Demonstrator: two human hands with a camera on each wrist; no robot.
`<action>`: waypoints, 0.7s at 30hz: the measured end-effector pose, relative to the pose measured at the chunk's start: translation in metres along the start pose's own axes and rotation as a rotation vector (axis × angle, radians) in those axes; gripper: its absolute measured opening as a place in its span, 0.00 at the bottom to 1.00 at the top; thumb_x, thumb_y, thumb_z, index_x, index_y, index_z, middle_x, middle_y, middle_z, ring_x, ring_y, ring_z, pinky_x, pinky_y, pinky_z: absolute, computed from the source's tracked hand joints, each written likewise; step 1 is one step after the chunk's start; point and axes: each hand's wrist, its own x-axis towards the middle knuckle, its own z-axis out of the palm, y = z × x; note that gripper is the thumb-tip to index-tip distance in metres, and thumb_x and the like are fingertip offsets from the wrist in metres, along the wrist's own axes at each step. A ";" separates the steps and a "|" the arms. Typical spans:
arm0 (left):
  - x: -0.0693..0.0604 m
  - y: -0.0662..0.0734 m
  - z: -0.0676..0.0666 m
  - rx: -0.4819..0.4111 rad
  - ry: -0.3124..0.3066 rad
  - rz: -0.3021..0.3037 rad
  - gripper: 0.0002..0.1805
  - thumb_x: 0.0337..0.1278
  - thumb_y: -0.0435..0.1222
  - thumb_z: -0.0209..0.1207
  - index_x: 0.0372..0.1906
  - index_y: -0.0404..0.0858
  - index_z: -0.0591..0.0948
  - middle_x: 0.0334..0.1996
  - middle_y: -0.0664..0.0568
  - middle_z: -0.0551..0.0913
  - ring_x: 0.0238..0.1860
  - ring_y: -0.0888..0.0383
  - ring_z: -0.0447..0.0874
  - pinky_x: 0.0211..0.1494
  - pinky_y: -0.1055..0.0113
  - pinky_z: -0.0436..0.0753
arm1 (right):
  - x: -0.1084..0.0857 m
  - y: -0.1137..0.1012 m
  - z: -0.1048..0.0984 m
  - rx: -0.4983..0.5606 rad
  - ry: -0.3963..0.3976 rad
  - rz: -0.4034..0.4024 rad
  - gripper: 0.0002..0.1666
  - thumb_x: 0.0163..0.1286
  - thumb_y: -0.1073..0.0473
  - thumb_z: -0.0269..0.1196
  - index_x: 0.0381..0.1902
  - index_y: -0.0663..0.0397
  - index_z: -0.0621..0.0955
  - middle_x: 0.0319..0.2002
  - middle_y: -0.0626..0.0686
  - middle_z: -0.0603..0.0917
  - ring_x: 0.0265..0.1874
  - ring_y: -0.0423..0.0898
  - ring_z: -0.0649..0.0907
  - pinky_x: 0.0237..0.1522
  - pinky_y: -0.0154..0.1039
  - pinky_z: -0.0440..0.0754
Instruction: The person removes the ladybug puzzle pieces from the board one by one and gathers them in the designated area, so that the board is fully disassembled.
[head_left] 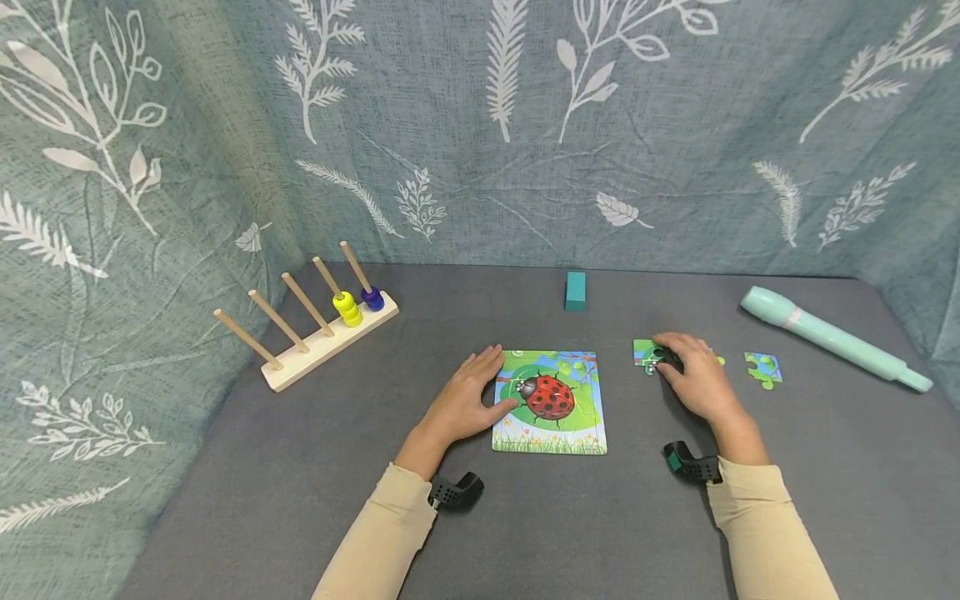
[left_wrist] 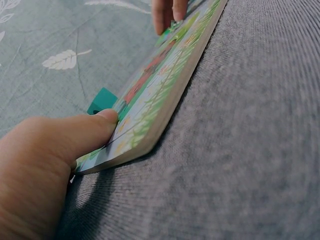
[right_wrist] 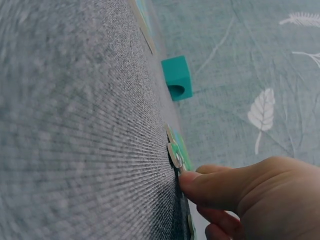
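A square ladybug puzzle (head_left: pixel 555 429) lies flat on the table in the head view. My left hand (head_left: pixel 467 398) rests along its left side, fingers straight and the thumb laid over the picture. The left wrist view shows that thumb (left_wrist: pixel 92 132) on the top face near a corner; the other fingers are mostly hidden. To the right of the puzzle, my right hand (head_left: pixel 697 375) pinches a green and blue puzzle piece (head_left: pixel 643 352) at the table surface. In the right wrist view, the thumb touches the piece's edge (right_wrist: pixel 175 155). Part of another piece (head_left: pixel 721 360) shows behind this hand.
Another loose puzzle piece (head_left: pixel 763 368) lies farther right. A teal block (head_left: pixel 575 292) stands behind the puzzle. At the left is a wooden peg stand (head_left: pixel 330 346) with yellow and blue rings. A mint-green tube-shaped object (head_left: pixel 836 337) lies at the right. Patterned cloth (head_left: pixel 465 167) hangs behind the table.
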 end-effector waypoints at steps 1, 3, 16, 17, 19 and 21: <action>0.000 0.000 0.000 0.001 0.001 0.001 0.41 0.55 0.49 0.62 0.69 0.30 0.64 0.70 0.41 0.63 0.73 0.49 0.57 0.77 0.54 0.55 | 0.000 0.000 0.000 -0.007 -0.002 0.000 0.23 0.66 0.70 0.58 0.59 0.70 0.73 0.59 0.70 0.72 0.61 0.67 0.66 0.63 0.65 0.62; 0.000 0.000 0.000 -0.001 0.004 0.003 0.41 0.55 0.49 0.62 0.68 0.30 0.64 0.70 0.41 0.63 0.73 0.49 0.57 0.77 0.53 0.55 | 0.000 0.001 0.000 -0.017 -0.007 0.003 0.23 0.66 0.70 0.58 0.59 0.70 0.73 0.59 0.70 0.72 0.61 0.67 0.66 0.63 0.64 0.62; 0.000 0.000 -0.001 -0.013 -0.002 0.004 0.41 0.55 0.49 0.63 0.69 0.31 0.64 0.70 0.41 0.63 0.73 0.48 0.57 0.77 0.54 0.56 | -0.001 0.002 0.000 -0.031 -0.013 0.010 0.24 0.66 0.69 0.58 0.59 0.71 0.72 0.60 0.70 0.71 0.62 0.68 0.65 0.63 0.65 0.62; 0.000 0.000 -0.001 -0.018 -0.003 0.001 0.41 0.55 0.48 0.63 0.69 0.31 0.64 0.70 0.41 0.63 0.73 0.48 0.57 0.77 0.54 0.56 | -0.001 0.002 0.000 -0.025 -0.016 0.013 0.24 0.66 0.69 0.58 0.60 0.71 0.72 0.60 0.70 0.71 0.63 0.68 0.65 0.63 0.65 0.62; -0.001 0.000 -0.001 -0.023 -0.004 -0.005 0.41 0.55 0.49 0.63 0.69 0.31 0.64 0.70 0.41 0.63 0.73 0.48 0.57 0.77 0.54 0.55 | -0.001 0.001 0.000 -0.016 -0.021 0.022 0.24 0.67 0.68 0.57 0.60 0.71 0.72 0.61 0.70 0.71 0.63 0.68 0.65 0.64 0.64 0.62; -0.001 0.000 0.000 -0.021 -0.003 -0.006 0.42 0.55 0.49 0.63 0.69 0.31 0.64 0.70 0.41 0.63 0.73 0.48 0.57 0.77 0.54 0.55 | -0.002 0.001 -0.001 -0.010 -0.022 0.027 0.25 0.67 0.67 0.58 0.60 0.70 0.71 0.61 0.70 0.70 0.63 0.68 0.65 0.65 0.64 0.60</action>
